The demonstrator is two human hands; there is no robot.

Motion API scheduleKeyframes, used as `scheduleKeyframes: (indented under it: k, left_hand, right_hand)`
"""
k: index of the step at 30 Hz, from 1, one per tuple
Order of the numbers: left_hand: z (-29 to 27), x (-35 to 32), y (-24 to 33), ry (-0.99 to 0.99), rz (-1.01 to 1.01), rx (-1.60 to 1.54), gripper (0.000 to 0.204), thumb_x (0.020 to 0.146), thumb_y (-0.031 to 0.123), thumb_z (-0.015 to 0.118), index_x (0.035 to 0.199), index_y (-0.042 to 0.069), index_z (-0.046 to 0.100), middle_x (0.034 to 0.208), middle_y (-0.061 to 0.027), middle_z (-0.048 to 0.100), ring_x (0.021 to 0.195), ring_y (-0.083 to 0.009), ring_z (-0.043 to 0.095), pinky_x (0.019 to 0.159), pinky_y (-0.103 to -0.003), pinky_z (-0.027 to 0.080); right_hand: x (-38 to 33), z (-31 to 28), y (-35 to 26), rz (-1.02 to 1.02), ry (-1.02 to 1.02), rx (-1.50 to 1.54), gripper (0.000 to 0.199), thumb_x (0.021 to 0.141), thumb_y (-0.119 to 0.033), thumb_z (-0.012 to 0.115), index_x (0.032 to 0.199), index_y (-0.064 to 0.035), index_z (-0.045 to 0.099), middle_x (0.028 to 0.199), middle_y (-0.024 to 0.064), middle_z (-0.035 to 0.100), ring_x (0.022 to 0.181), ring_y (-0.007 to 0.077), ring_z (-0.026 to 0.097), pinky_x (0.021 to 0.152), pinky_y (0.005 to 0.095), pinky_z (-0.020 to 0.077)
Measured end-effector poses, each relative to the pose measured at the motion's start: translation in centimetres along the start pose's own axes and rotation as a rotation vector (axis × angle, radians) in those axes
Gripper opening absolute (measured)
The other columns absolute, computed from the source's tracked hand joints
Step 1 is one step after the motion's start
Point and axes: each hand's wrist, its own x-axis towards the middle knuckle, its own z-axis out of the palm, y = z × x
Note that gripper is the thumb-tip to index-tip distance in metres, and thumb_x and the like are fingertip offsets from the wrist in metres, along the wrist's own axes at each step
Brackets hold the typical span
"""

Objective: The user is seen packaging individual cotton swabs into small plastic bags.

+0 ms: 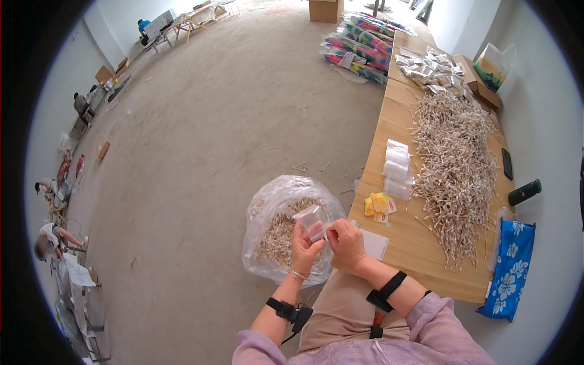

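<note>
A small clear plastic bag [311, 218] is between my hands, above a large open sack. My left hand [304, 249] grips it from the near side, thumb across its lower end. With fingers curled in, my right hand [348, 246] pinches the bag's right edge. The large clear plastic sack [252, 246] stands on the floor beside the table, holding many cotton swabs [277, 234]. Just right of my right hand lies a white card or sheet [373, 243] on the table. Yellow printed cards [380, 205] and a stack of clear small bags [397, 170] lie farther up.
The wooden table [395, 115] runs along my right, bearing a big heap of cotton swabs [456, 176], filled packets [435, 68], a black phone [507, 163], a dark cylinder [524, 192] and a blue floral package [510, 267]. Colourful wrapped bundles [359, 45] lie beyond. Other people sit far left.
</note>
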Motion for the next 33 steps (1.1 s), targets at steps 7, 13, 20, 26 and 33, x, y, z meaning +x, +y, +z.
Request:
scheduleKeyframes:
  k: [7, 13, 20, 26, 33]
  left_hand:
    - [-0.8, 2.8, 2.2, 0.236, -0.262, -0.316, 0.032, 0.09, 0.018, 0.067, 0.115, 0.0, 0.062, 0.103, -0.01, 0.068, 0.086, -0.0148, 0.065, 0.079, -0.025, 0.052]
    - [-1.5, 3.6, 1.8, 0.313, -0.154, -0.03, 0.023, 0.09, 0.023, 0.068, 0.097, 0.002, 0.065, 0.093, -0.0057, 0.069, 0.074, -0.01, 0.062, 0.068, -0.023, 0.049]
    - [2.1, 2.0, 3.6, 0.428, -0.365, -0.339, 0.018, 0.09, 0.024, 0.068, 0.092, 0.006, 0.067, 0.075, 0.0, 0.065, 0.067, -0.0075, 0.059, 0.059, -0.02, 0.047]
    - [0.3, 0.3, -0.2, 0.329, -0.331, -0.086, 0.021, 0.089, 0.025, 0.069, 0.095, 0.005, 0.063, 0.077, 0.0003, 0.063, 0.064, -0.009, 0.06, 0.055, -0.022, 0.05]
    - [1.5, 2.0, -0.5, 0.436, -0.377, -0.11, 0.012, 0.09, 0.016, 0.065, 0.093, 0.004, 0.065, 0.078, -0.0007, 0.065, 0.064, -0.0094, 0.061, 0.054, -0.021, 0.049]
  right_hand:
    - [0.1, -0.6, 0.5, -0.234, -0.049, 0.047, 0.01, 0.08, -0.005, 0.064, 0.08, -0.0061, 0.054, 0.077, 0.0101, 0.057, 0.071, 0.0302, 0.06, 0.061, 0.0385, 0.0487]
    - [0.1, -0.9, 0.3, -0.217, -0.09, 0.03, 0.011, 0.078, -0.003, 0.064, 0.081, -0.005, 0.054, 0.077, 0.0107, 0.056, 0.072, 0.031, 0.06, 0.061, 0.0391, 0.0482]
    - [1.4, -0.9, 2.6, -0.073, -0.052, 0.018, 0.01, 0.079, -0.005, 0.064, 0.08, -0.0042, 0.053, 0.076, 0.0111, 0.057, 0.072, 0.0329, 0.059, 0.062, 0.0411, 0.0472]
    - [3.8, -0.3, 2.9, -0.209, -0.107, -0.052, 0.011, 0.081, -0.011, 0.063, 0.079, -0.0067, 0.054, 0.078, 0.0084, 0.058, 0.075, 0.0295, 0.06, 0.065, 0.0403, 0.0489]
    - [4.9, 0.2, 4.2, -0.268, -0.201, -0.105, 0.01, 0.081, -0.012, 0.063, 0.078, -0.0079, 0.055, 0.079, 0.0062, 0.06, 0.079, 0.0264, 0.061, 0.069, 0.0369, 0.0499]
